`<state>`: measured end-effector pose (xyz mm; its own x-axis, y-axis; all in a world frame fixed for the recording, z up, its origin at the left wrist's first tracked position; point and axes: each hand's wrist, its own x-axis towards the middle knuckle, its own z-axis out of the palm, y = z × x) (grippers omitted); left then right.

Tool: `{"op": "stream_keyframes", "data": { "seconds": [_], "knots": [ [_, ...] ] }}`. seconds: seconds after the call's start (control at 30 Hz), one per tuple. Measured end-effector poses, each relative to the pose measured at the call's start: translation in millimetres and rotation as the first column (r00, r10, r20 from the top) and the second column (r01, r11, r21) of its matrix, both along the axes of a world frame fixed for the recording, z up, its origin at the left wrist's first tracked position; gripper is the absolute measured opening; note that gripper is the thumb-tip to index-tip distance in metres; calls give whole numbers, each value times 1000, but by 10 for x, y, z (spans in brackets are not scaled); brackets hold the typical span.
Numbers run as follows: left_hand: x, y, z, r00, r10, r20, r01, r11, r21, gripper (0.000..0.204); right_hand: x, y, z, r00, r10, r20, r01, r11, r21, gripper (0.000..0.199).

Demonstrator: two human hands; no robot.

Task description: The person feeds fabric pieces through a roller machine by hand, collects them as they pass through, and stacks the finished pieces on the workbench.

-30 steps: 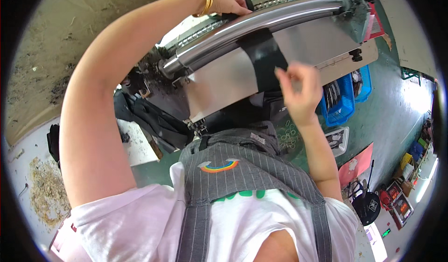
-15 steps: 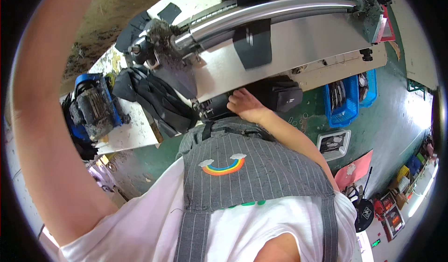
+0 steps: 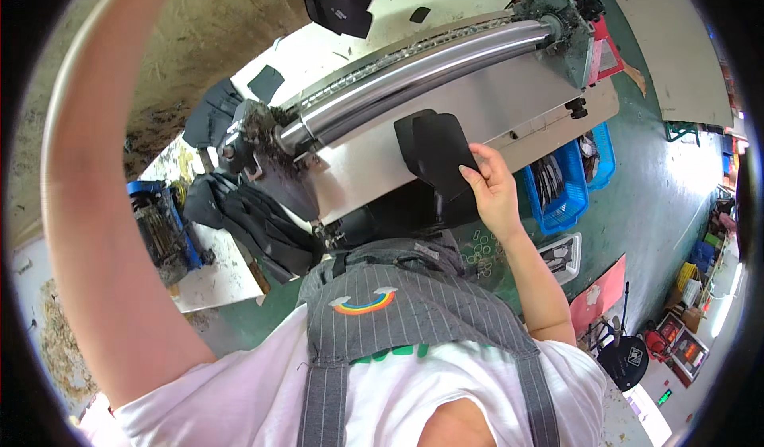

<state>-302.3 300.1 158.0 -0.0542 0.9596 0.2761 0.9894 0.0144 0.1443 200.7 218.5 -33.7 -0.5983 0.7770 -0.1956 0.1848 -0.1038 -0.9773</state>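
Note:
My right hand pinches the edge of a black fabric piece between thumb and fingers. Part of that fabric lies over the metal plate at the front of a machine with a long shiny roller. Darker black material hangs or lies between the plate and my apron, its shape unclear. My left arm reaches up past the upper left edge, so the hand itself is out of sight. Behind the roller, another black fabric piece shows at the top edge.
Heaped black fabric lies left of the machine, near a blue-framed bundle. Right of the plate, a blue basket holds dark pieces, with a white tray below it. Lint-covered brackets flank the roller.
My right hand has moved right and up from beside my waist, now with a black fabric piece in it. The view has shifted, and more of the table behind the roller shows.

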Motion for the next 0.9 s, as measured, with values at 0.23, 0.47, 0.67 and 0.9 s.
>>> {"op": "stream_keyframes", "data": {
  "seconds": [0.23,0.47,0.67,0.9],
  "knots": [
    [410,-349,-1778,946,22,324,121,902,-414,27,26,18,173,1000,-5,4,5,999,-35,18],
    [1451,-360,-1690,816,199,543,303,653,-694,62,-576,347,369,977,182,112,-166,976,-138,22],
    [1263,-483,-1468,808,230,543,194,766,-613,64,-157,256,556,982,86,-171,-101,991,-84,23],
    [919,-350,-722,642,110,759,263,898,-353,32,143,187,359,996,87,22,-82,982,-170,23]
  ]
}}
